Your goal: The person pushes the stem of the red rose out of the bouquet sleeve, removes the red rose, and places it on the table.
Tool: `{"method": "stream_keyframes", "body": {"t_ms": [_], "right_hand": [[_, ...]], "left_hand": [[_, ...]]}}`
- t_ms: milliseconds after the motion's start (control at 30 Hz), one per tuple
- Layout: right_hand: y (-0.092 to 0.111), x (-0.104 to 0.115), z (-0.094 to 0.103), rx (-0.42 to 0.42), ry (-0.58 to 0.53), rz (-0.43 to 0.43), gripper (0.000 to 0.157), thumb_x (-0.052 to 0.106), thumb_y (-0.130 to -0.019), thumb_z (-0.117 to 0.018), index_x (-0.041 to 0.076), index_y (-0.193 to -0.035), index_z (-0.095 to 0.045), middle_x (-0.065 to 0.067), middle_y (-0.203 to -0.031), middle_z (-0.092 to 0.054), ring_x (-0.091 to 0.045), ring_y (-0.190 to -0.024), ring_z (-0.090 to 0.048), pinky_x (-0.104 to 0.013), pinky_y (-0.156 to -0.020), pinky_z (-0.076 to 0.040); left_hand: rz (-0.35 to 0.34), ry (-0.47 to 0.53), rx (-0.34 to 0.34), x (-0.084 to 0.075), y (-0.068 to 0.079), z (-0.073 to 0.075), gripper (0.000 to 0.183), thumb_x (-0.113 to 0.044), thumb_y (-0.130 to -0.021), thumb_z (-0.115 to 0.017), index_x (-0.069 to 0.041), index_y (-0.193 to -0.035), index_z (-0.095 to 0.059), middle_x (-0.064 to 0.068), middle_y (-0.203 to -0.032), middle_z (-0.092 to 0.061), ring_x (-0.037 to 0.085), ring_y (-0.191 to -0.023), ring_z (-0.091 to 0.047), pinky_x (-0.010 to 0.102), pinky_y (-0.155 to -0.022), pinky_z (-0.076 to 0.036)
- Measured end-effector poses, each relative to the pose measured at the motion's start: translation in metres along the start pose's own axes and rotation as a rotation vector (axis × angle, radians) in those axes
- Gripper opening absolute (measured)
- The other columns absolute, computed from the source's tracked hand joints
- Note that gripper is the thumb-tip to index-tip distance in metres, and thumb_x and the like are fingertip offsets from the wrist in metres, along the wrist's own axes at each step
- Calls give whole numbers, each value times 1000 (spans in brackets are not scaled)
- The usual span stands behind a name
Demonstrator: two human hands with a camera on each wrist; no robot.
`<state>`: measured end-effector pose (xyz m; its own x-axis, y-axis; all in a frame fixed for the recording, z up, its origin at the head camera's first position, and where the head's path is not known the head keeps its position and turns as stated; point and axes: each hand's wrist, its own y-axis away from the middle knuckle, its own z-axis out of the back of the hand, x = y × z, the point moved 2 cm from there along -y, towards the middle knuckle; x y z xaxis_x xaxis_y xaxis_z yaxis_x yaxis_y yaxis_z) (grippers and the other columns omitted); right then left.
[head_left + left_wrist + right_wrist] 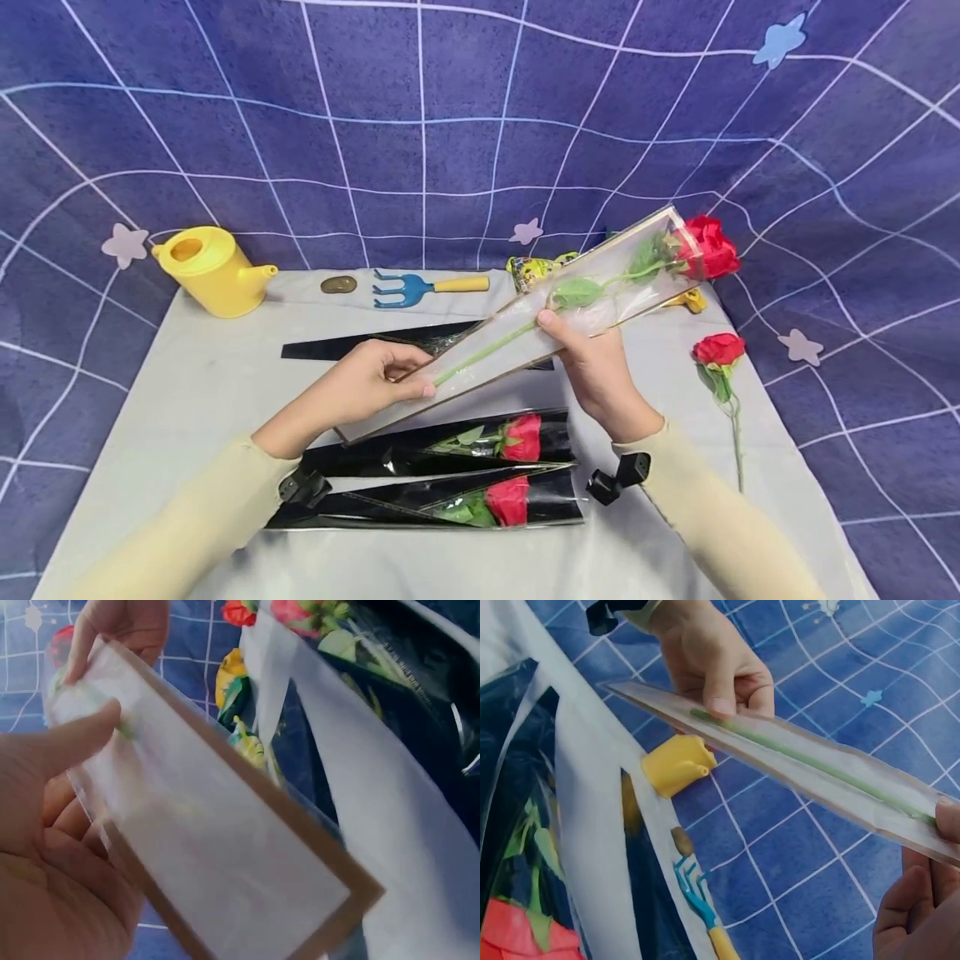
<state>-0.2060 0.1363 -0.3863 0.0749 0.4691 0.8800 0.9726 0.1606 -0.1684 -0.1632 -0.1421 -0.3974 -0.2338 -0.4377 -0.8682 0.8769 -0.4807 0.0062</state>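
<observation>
Both hands hold a long clear flower sleeve [517, 308] with a white back and gold-brown edges, tilted up to the right above the table. A red rose [708, 247] lies in it, its bloom at the wide top end and its green stem running down inside. My left hand [371, 387] pinches the narrow lower part near the stem's end, thumb on the front. My right hand [600, 371] grips the sleeve about midway, thumb on the front and fingers behind. In the right wrist view the stem [817, 761] shows through the film.
Two black sleeves with red roses [521, 437] lie in front; another black sleeve [322, 347] lies behind, partly covered. A loose rose [718, 350] lies at right. Along the back are a yellow watering can [213, 275], brown stone [338, 284], blue hand rake [408, 290] and yellow packet [534, 272].
</observation>
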Motion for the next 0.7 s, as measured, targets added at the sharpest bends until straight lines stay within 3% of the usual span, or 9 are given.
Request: {"method": "stream_keyframes", "body": {"t_ms": [167, 267, 400, 567, 700], "right_hand": [[6, -7, -8, 0, -4, 10, 50, -6, -84, -65, 3, -128, -44, -19, -121, -52, -29, -106, -55, -45, -87, -45], [9, -12, -15, 16, 30, 4, 50, -4, -83, -68, 2, -127, -45, -20, -121, -52, -30, -107, -55, -44, -87, -45], [9, -9, -18, 59, 36, -11, 50, -4, -84, -66, 1, -128, -44, -20, -123, -51, -32, -111, -53, -45, -91, -43], [-1, 10, -10, 12, -79, 24, 44, -3, -86, -64, -2, -127, -46, -18, -121, -53, -29, -111, -54, -42, -95, -39], [-2, 17, -5, -48, -75, 20, 44, 0, -85, -66, -1, -125, -48, -15, -121, -55, -24, -110, -54, -38, -95, -40]], "left_hand": [[-3, -4, 7, -8, -4, -7, 32, -47, -83, -68, -29, -109, -64, -15, -97, -66, 4, -91, -61, 35, -79, -47], [-26, 0, 14, -14, -8, -14, 23, -44, -86, -66, -28, -102, -66, -10, -80, -66, 6, -65, -58, 31, -59, -47], [-57, 0, 25, -17, -12, -17, 15, -37, -89, -64, -24, -95, -67, -5, -58, -55, 9, -40, -38, 28, -37, -34], [-88, -56, -36, -17, -14, -5, 11, -32, -87, -67, -21, -85, -66, -8, -56, -48, 6, -44, -36, 26, -42, -31], [-106, -76, -46, -15, -10, -1, 17, -32, -87, -68, -21, -76, -61, -9, -54, -42, 6, -45, -32, 26, -44, -29]]}}
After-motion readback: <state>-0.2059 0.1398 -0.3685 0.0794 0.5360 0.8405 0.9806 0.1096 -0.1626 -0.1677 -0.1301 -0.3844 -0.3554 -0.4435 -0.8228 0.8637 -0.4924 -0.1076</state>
